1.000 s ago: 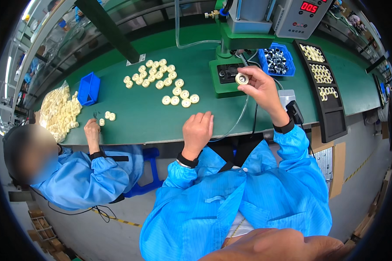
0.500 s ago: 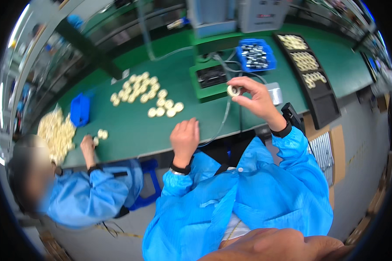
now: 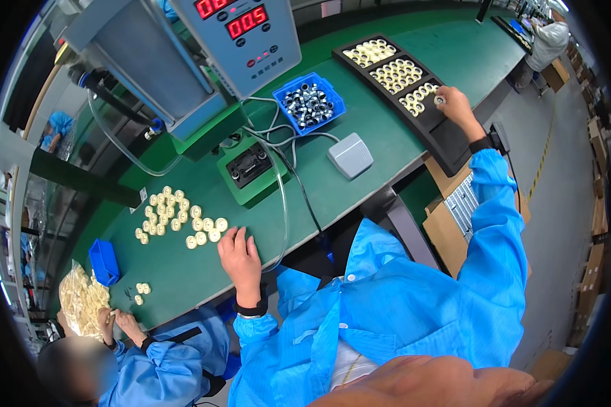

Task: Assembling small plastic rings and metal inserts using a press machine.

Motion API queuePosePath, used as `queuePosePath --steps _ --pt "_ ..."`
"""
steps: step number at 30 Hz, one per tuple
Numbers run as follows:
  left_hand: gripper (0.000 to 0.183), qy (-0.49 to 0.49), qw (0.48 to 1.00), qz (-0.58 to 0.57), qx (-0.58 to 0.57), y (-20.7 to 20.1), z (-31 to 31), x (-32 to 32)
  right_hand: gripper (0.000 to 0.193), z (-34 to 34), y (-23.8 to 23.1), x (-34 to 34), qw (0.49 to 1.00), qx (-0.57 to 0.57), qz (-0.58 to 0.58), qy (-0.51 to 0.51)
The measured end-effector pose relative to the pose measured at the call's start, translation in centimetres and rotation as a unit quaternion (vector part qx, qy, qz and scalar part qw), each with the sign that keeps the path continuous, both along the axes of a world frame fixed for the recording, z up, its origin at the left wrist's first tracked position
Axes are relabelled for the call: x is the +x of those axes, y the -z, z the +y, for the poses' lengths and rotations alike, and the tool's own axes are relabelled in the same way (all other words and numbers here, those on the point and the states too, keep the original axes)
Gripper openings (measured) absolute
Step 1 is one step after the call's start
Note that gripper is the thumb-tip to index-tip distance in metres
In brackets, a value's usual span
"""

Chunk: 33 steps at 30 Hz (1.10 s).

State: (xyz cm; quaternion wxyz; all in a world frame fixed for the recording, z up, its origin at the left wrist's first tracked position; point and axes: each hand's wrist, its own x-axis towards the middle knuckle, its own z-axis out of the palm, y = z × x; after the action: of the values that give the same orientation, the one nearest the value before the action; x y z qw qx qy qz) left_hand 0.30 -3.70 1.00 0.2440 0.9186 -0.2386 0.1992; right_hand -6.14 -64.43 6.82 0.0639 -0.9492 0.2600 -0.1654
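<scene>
My right hand (image 3: 459,110) pinches a cream ring-shaped part (image 3: 440,100) with a dark centre, holding it over the third section of a long black tray (image 3: 447,139). Rows of similar cream rings (image 3: 396,75) with dark centres fill the tray's far sections; the section nearest me is bare. My left hand (image 3: 239,259) lies palm down on the green table with its fingers stretched out, holding nothing. Just beyond its fingertips stand several round cream parts (image 3: 214,235), and a larger loose group (image 3: 161,211) spreads to the left.
A blue bin (image 3: 332,89) of metal fittings stands behind a grey pedal-like box (image 3: 352,157). Cables and a tube run round the green-based machine (image 3: 256,197). At left, a co-worker's hands (image 3: 120,322) touch a bag of cream parts (image 3: 81,298) near a small blue bin (image 3: 104,262).
My right hand has carried the cream ring rightward from beside the machine to the black tray. The view has turned right. The co-worker's hands are now together at the bag.
</scene>
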Motion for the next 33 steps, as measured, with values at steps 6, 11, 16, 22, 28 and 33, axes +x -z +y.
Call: queuePosePath --steps 6,11,16,22,28,33 --pt "0.04 -0.003 0.999 -0.027 0.027 -1.1 0.0 -0.3 0.04 -1.0 3.3 2.0 0.997 -0.005 -0.005 -0.078" --pt "0.042 -0.09 0.992 -0.065 0.057 -0.9 0.5 -1.2 0.05 -0.3 2.8 2.0 0.991 0.105 -0.027 -0.072" --pt "0.036 -0.141 0.983 -0.017 0.113 -1.0 0.6 -2.0 0.049 0.3 1.4 0.5 0.994 0.08 -0.015 -0.075" --pt "0.033 -0.096 0.993 0.01 0.074 -0.8 1.6 -1.5 0.037 10.1 -3.0 2.3 0.957 0.18 -0.17 -0.153" --pt "0.039 0.02 0.988 0.032 -0.149 -5.1 -1.6 2.3 0.031 18.7 -1.3 8.9 0.931 0.136 -0.099 -0.323" --pt "0.038 0.046 0.981 0.014 -0.186 -6.5 -5.3 7.9 0.027 20.6 0.5 13.9 0.944 0.052 -0.085 -0.316"
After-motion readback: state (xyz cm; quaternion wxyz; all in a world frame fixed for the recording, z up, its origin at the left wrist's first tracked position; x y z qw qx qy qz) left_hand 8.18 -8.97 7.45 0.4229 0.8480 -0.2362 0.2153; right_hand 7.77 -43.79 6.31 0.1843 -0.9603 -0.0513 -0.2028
